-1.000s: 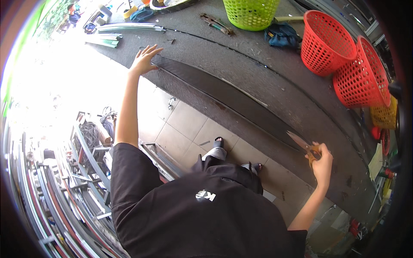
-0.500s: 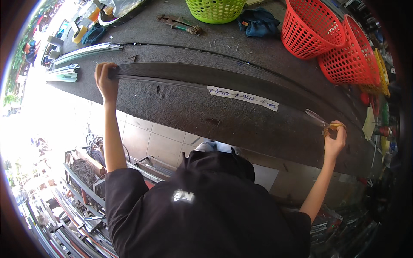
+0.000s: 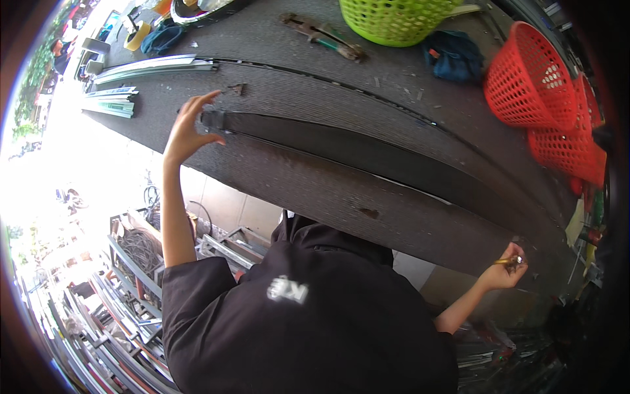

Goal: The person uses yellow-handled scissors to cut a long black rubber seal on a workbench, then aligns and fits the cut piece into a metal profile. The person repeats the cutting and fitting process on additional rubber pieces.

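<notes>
A long dark bundle of thin strips [image 3: 348, 148] lies along the grey-topped workbench [image 3: 289, 190], with dark wrapping round its left end. Just beside that end is my left hand [image 3: 186, 131], thumb and fingers spread, holding nothing. My right hand [image 3: 504, 270] is closed round the scissors at the bench's near right edge; only a bit of their yellow handle [image 3: 503, 261] shows clearly, and I cannot make out the blades. A thin sliver of the pale label [image 3: 413, 189] shows along the bundle's near side.
Behind the bundle sit a green basket [image 3: 394, 23], red baskets [image 3: 525, 79], a blue cloth [image 3: 453, 56] and a green-handled tool [image 3: 321, 36]. Pale strips [image 3: 111, 102] and a roll of tape [image 3: 136, 36] are at the left. Coiled cable [image 3: 138, 249] and racked metal lengths [image 3: 98, 335] stand below.
My left hand has let go of the bundle's end and spread its fingers. My right hand has drawn nearer with the scissors. The bundle has turned, so the label's face no longer shows.
</notes>
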{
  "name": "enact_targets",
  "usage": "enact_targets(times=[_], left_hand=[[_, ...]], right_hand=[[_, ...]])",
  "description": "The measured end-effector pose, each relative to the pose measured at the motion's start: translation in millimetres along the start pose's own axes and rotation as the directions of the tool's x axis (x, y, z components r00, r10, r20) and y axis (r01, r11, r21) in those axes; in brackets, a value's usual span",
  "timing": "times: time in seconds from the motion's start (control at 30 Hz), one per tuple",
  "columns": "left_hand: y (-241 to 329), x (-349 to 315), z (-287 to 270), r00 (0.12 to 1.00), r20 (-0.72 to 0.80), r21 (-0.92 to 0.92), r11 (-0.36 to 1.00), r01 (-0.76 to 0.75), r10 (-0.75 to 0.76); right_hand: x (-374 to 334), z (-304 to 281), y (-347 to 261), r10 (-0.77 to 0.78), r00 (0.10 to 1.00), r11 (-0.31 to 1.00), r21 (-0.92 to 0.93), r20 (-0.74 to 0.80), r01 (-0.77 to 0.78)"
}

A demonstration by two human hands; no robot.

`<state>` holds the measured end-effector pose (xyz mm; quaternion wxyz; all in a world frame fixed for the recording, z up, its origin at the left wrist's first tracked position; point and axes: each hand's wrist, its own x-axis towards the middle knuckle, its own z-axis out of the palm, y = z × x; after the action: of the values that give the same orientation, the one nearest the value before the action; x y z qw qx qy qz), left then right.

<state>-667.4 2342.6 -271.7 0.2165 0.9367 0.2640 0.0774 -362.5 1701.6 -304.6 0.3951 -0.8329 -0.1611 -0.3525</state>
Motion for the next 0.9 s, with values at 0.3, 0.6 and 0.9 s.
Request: enact_targets(times=[0.3, 0.6, 0.9], left_hand=[[-38.2, 56.2, -8.7, 0.839, 0.297, -0.151, 0.89, -0.43, 0.456], [-41.6, 11.9, -22.9, 0.768, 0.312, -0.606, 0.74, -0.292, 0.559], [-129.7, 17.0, -61.6, 0.772, 0.397, -0.32, 0.863, -0.39, 0.496]], right_hand=[[-132.2, 136.0, -265.8, 0.69, 0.679, 0.712, 0.403, -0.25, -0.575], [-241.6, 216.5, -504.7, 0.85, 0.394, 0.091, 0.639, 0.349, -0.764], [-244.1, 288.3, -495.6, 0.866, 0.483, 0.322, 0.599, 0.126, -0.733]])
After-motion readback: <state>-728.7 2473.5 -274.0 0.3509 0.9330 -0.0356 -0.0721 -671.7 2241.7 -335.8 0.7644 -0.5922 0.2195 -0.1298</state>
